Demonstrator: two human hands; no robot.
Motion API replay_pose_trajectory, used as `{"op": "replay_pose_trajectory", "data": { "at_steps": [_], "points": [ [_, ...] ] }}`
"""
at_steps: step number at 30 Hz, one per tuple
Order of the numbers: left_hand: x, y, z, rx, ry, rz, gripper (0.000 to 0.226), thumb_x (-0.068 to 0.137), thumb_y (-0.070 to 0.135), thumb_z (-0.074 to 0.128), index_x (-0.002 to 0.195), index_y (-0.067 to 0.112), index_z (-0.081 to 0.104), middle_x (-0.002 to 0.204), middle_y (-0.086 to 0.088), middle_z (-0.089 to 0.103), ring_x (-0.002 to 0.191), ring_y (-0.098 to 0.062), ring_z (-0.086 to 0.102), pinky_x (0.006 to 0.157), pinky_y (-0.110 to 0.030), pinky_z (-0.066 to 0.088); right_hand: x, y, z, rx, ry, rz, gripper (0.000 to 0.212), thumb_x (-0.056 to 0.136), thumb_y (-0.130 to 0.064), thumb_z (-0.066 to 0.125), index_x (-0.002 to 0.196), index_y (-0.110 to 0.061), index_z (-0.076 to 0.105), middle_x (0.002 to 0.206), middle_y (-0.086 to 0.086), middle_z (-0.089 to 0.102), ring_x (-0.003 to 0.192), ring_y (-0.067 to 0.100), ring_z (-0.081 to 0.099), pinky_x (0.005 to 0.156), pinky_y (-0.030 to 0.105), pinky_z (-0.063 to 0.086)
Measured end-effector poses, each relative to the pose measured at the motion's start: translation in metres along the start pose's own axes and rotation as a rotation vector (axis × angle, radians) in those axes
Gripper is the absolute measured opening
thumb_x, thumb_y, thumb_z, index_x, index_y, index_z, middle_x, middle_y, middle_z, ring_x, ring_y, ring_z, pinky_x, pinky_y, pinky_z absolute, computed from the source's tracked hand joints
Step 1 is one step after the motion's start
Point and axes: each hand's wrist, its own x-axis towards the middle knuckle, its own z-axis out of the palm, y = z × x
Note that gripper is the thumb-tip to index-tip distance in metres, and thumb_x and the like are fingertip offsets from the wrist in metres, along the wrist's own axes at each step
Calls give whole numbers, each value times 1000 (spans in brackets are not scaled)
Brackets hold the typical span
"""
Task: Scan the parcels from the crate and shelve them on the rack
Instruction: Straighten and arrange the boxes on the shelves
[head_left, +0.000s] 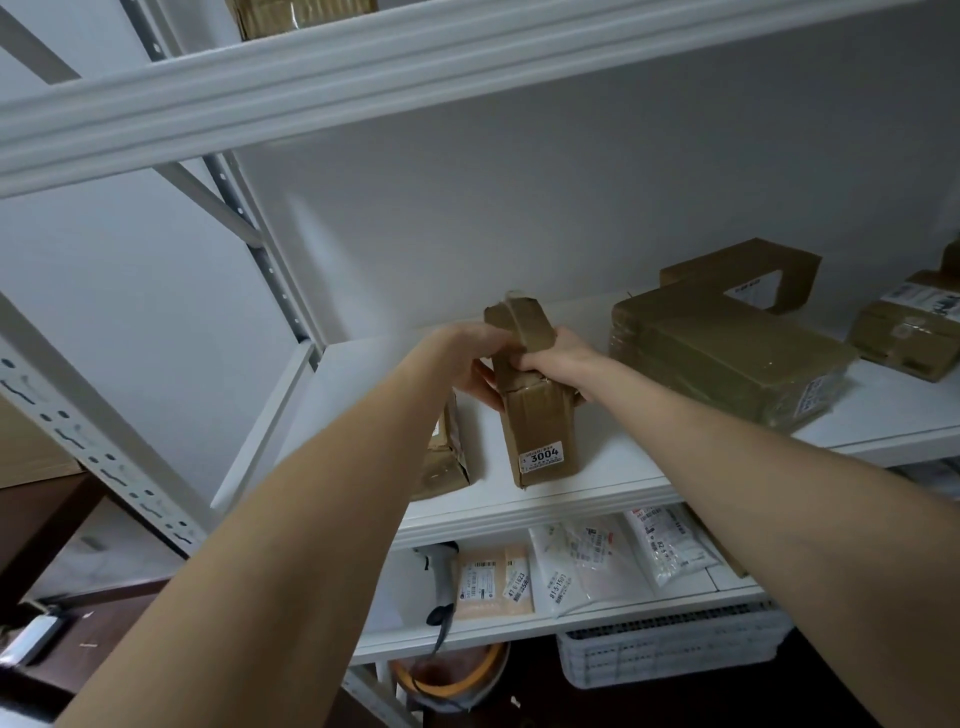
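Currently you are clamping your left hand (475, 364) and right hand (563, 364) round the top of the 3004-labelled cardboard parcel (540, 431), which is standing on end near the rack shelf (649, 457) front edge. If you are letting go unevenly, it is likely tipping onto the neighbouring parcel (449, 457) or off the edge.

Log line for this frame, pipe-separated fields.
step: shelving | left hand: holds parcel | right hand: holds parcel | parcel: on shelf, label 3004 facing out | scanner: lower shelf

Brown taped parcel (537, 415) labelled 3004 stands on end on the white rack shelf (613, 467), between other parcels.
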Motion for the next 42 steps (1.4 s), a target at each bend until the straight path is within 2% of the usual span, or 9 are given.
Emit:
{"op": "replay_pose_trajectory", "data": {
  "at_steps": [6, 9, 11, 13, 17, 25, 35, 39, 42],
  "points": [
    [-5, 7, 4, 134, -6, 9, 35, 93, 13, 60, 126, 2, 54, 118, -18, 58, 91, -33, 64, 66, -45, 60, 9, 2, 4, 8, -31, 17, 92, 47, -56, 76, 129, -21, 51, 114, 10, 67, 97, 29, 67, 81, 44, 57],
    [-10, 18, 9, 270, 133, -21, 54, 95, 36, 55, 137, 5, 41, 131, -20, 49, 110, -40, 56, 74, -51, 56, -9, -10, -5, -15, -4, 27, 87, 75, -47, 76, 145, -16, 35, 139, 11, 52, 125, 32, 51, 90, 37, 46],
    [-13, 28, 13, 418, 273, 116, 47, 100, 31, 46, 136, 1, 42, 126, -16, 49, 115, -35, 53, 80, -43, 51, -8, -10, -14, 0, 39, 24, 91, 84, -41, 73, 152, -12, 20, 153, 12, 36, 139, 32, 36, 105, 40, 36],
    [-11, 39, 16, 413, 387, 246, 40, 97, 22, 49, 128, -3, 48, 118, -14, 53, 108, -32, 55, 85, -38, 50, -5, -13, -26, 15, 98, -7, 94, 84, -40, 73, 154, -13, 17, 157, 12, 30, 143, 32, 30, 112, 40, 30],
    [-7, 61, 32, 376, 534, 368, 49, 91, 20, 53, 136, 3, 40, 136, -20, 40, 119, -36, 48, 98, -41, 45, -12, -18, -56, -56, 213, -59, 87, 83, -41, 73, 151, -13, 28, 152, 12, 38, 138, 32, 37, 110, 40, 36],
    [-20, 102, 94, 403, 441, 523, 45, 95, 11, 46, 139, 3, 38, 142, -23, 34, 123, -38, 46, 102, -38, 39, -37, 1, -132, -117, 327, -78, 75, 85, -35, 70, 146, -9, 35, 148, 13, 42, 136, 31, 41, 108, 37, 38],
    [-38, 129, 176, 309, 362, 609, 41, 97, 6, 41, 138, -1, 43, 143, -21, 43, 134, -34, 37, 107, -33, 29, -65, 52, -205, -142, 416, -39, 66, 86, -32, 71, 141, -9, 43, 143, 13, 49, 129, 31, 49, 104, 40, 44],
    [-30, 124, 189, 197, 368, 562, 45, 95, 3, 40, 140, 4, 44, 141, -19, 47, 129, -33, 46, 106, -36, 39, -64, 76, -231, -129, 419, -30, 67, 87, -27, 66, 146, -13, 38, 146, 12, 45, 130, 30, 47, 106, 38, 42],
    [-18, 115, 194, 135, 354, 493, 41, 93, 1, 41, 134, -1, 49, 134, -21, 52, 122, -35, 51, 101, -39, 43, -56, 94, -243, -143, 417, -1, 56, 97, -23, 52, 149, -10, 33, 151, 12, 38, 134, 31, 43, 106, 35, 38]
  ]
}}
